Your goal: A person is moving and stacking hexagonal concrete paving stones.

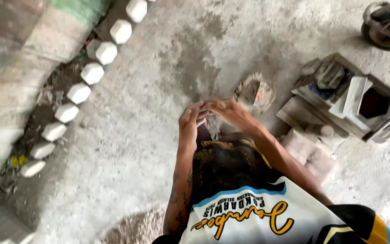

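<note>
Two hands meet just left of the round woven tray (254, 93): left hand (189, 123) and right hand (229, 113), fingertips together over something small and blurred; what, or how firmly, I cannot tell. White blocks (78, 93) line the wall far left of it.

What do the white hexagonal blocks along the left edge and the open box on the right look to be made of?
White hexagonal blocks: probably cast concrete or plaster, matt and chalky, with crisp moulded facets. Open box: seemingly wood, with grey, dusty, unfinished flat boards. The floor looks like rough, stained concrete.
</note>
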